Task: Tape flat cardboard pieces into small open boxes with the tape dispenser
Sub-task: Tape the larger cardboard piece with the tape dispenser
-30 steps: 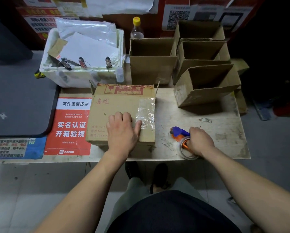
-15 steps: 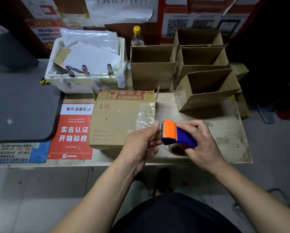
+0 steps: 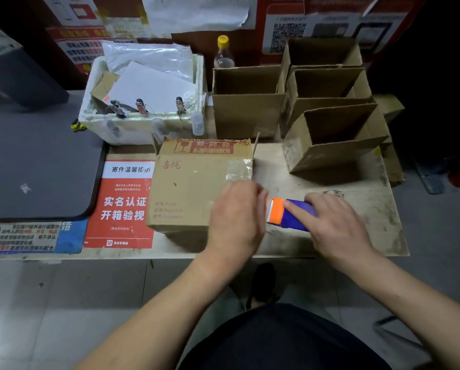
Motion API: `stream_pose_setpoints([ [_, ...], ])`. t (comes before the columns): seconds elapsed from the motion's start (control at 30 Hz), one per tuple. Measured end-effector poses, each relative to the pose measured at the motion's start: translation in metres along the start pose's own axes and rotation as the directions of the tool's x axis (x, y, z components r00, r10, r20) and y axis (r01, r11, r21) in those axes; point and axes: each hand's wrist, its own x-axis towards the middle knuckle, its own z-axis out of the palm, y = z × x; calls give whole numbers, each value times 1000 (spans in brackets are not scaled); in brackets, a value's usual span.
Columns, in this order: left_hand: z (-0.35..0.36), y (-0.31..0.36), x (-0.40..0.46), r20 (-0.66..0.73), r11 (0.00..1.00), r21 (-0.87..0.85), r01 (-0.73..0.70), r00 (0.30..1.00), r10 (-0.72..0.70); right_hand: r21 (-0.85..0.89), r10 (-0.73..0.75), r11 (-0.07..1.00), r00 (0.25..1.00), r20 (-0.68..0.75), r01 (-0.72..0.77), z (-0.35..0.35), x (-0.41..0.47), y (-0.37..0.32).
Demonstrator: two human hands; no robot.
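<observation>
From the head camera, a cardboard box (image 3: pixel 197 188) lies flat side up near the front edge of the table (image 3: pixel 370 209), a strip of clear tape (image 3: pixel 239 169) on its right end. The right hand (image 3: pixel 335 225) grips the orange-and-blue tape dispenser (image 3: pixel 287 213) just right of the box, forefinger stretched along its top. The left hand (image 3: pixel 237 217) rests on the box's near right corner, blurred, fingers seemingly bent toward the dispenser's mouth.

Dim overhead light, dark corners, wide-angle bending at edges, motion-blurred left hand (image 3: pixel 237 212).
</observation>
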Motion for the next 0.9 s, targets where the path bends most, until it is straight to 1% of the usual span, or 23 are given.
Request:
stream_pose_setpoints([
  [0.03, 8, 12, -1, 26, 985, 92, -143, 990, 141, 95, 150, 983, 985, 88, -158, 6, 5, -3],
  [0.07, 12, 16, 1, 57, 966, 135, -222, 975, 216, 212, 301, 916, 934, 194, -340, 12, 12, -1],
  [0.1, 13, 15, 8, 59, 964, 152, -219, 975, 212, 296, 406, 818, 860, 309, -493, 20, 18, 6],
  [0.13, 11, 12, 12, 59, 974, 141, -175, 984, 169, 331, 453, 731, 787, 418, -597, 31, 21, 12],
  [0.17, 8, 7, 15, 59, 986, 113, -122, 992, 116, 316, 452, 705, 746, 490, -635, 42, 22, 17],
  [0.23, 0, 3, 20, 72, 998, 44, -47, 996, 43, 268, 410, 721, 706, 578, -638, 60, 22, 22],
  [0.27, -4, 4, 23, 71, 999, 27, -45, 997, 43, 266, 397, 714, 688, 607, -647, 64, 23, 23],
  [0.33, -9, 6, 28, 72, 998, -1, -66, 995, 66, 231, 379, 692, 617, 690, -684, 68, 25, 30],
  [0.37, -11, 4, 30, 77, 997, -16, -72, 994, 73, 205, 366, 710, 602, 709, -674, 67, 27, 35],
  [0.4, -13, 2, 32, 83, 997, -27, -70, 994, 72, 220, 356, 711, 611, 707, -668, 60, 32, 37],
  [0.43, -14, 1, 32, 93, 998, -40, -56, 994, 59, 323, 343, 663, 658, 670, -675, 52, 38, 37],
  [0.47, -16, 0, 33, 103, 998, -57, -32, 994, 38, 502, 335, 532, 714, 615, -682, 38, 46, 32],
  [0.5, -18, 0, 34, 108, 997, -82, -5, 994, 14, 696, 318, 327, 768, 556, -639, 22, 56, 24],
  [0.53, -19, -1, 35, 115, 993, -110, 31, 993, -19, 817, 291, 134, 811, 508, -560, 7, 65, 16],
  [0.57, -21, -3, 36, 122, 988, -136, 74, 991, -57, 864, 245, 20, 841, 483, -503, -6, 73, 8],
  [0.6, -21, -6, 36, 126, 979, -162, 122, 987, -102, 870, 188, 32, 858, 478, -492, -17, 80, -2],
  [0.67, -21, -17, 33, 127, 951, -205, 233, 969, -210, 834, 89, 209, 859, 504, -510, -21, 89, -16],
  [0.7, -19, -23, 30, 131, 935, -211, 286, 956, -262, 809, 77, 258, 846, 527, -527, -17, 91, -20],
  [0.73, -17, -30, 25, 134, 924, -198, 328, 943, -306, 792, 89, 255, 829, 552, -555, -10, 89, -22],
  [0.8, -9, -41, 11, 123, 917, -136, 374, 925, -359, 745, 109, 170, 764, 636, -645, 3, 81, -22],
  [0.87, 2, -51, -7, 99, 920, -59, 388, 919, -382, 679, 106, 93, 685, 721, -728, 13, 70, -22],
  [0.9, 8, -54, -15, 85, 923, -23, 384, 921, -381, 654, 115, 26, 652, 750, -756, 19, 64, -24],
])
